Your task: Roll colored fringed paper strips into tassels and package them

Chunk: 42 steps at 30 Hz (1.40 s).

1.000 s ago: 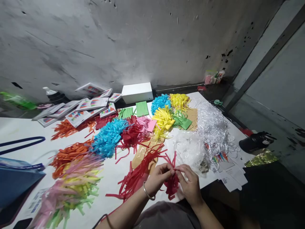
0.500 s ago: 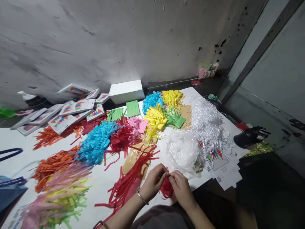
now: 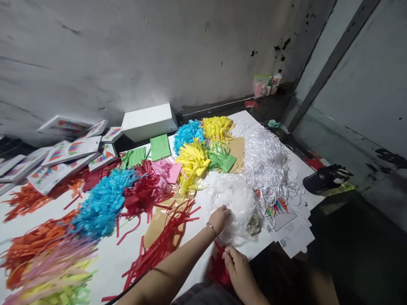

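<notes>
The tabletop (image 3: 104, 258) carries heaps of coloured paper fringe (image 3: 101, 205). A second ago both hands worked the red bundle (image 3: 218, 267) together. Now the left hand (image 3: 220, 218) has reached away to the clear plastic heap (image 3: 235, 195). Its fingers are bent onto the heap, but I cannot tell whether they pinch anything. The right hand (image 3: 238, 269) alone keeps the red bundle at the near edge, fingers seemingly closed on it. That bundle looks ready for wrapping.

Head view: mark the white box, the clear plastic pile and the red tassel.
white box (image 3: 149, 122), head view, middle of its top face
clear plastic pile (image 3: 238, 197), head view, centre of the heap
red tassel (image 3: 219, 271), head view, its bunched strands
</notes>
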### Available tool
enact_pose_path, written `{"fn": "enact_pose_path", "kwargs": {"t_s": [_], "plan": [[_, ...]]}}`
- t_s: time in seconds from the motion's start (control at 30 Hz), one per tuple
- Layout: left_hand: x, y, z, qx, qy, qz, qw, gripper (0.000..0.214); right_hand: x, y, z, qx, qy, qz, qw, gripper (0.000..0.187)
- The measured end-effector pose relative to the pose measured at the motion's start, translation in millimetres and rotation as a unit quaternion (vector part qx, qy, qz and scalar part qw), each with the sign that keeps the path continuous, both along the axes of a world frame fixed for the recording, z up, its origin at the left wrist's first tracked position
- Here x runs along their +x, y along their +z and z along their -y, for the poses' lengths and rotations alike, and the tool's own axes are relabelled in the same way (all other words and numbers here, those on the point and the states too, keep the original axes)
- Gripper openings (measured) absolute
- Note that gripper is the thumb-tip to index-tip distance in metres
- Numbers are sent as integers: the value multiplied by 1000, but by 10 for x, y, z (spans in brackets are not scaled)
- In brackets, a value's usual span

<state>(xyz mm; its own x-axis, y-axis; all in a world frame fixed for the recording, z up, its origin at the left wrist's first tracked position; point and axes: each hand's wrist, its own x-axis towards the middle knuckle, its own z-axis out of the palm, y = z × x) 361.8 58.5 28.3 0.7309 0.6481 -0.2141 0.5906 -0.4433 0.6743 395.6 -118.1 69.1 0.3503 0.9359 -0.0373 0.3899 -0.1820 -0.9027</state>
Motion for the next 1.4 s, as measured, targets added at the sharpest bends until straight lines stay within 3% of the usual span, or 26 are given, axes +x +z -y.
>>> {"fn": "enact_pose_path", "kwargs": {"t_s": [0.2, 0.3, 0.37, 0.43, 0.5, 0.6, 0.7, 0.93, 1.1, 1.17, 1.3, 1.4], "plan": [[-115, 74, -2, -24, 24, 34, 999, 20, 146, -78, 4, -7, -22, 22, 999, 30], [-335, 248, 53, -114, 84, 93, 986, 20, 243, 2, -76, 2, -64, 34, 997, 31], [-515, 420, 136, -242, 146, 176, 943, 28, 265, 129, -184, 19, -72, 53, 996, 30], [-699, 620, 242, -351, 197, 256, 879, 34, 219, 289, -318, 46, -44, 82, 995, 27], [-878, 817, 346, -387, 223, 297, 844, 35, 106, 446, -446, 75, 11, 119, 990, 24], [-1140, 1046, 468, -366, 249, 330, 833, 31, -120, 626, -560, 97, 83, 168, 977, 26], [-1399, 1162, 561, -328, 265, 348, 837, 28, -303, 753, -574, 89, 148, 176, 969, 26], [-1864, 1237, 812, -281, 314, 359, 833, 22, -539, 1013, -575, 29, 282, 131, 950, 27], [-2099, 1269, 926, -186, 283, 377, 862, 14, -687, 1049, -598, 36, 378, 122, 917, 21], [-2165, 1268, 955, -181, 273, 382, 864, 14, -750, 1023, -573, 44, 382, 125, 915, 20], [-2244, 1273, 1004, -244, 267, 374, 854, 19, -852, 970, -483, 45, 339, 131, 931, 22], [-2281, 1291, 1025, -263, 270, 375, 847, 21, -893, 960, -440, 43, 357, 99, 928, 21]]}}
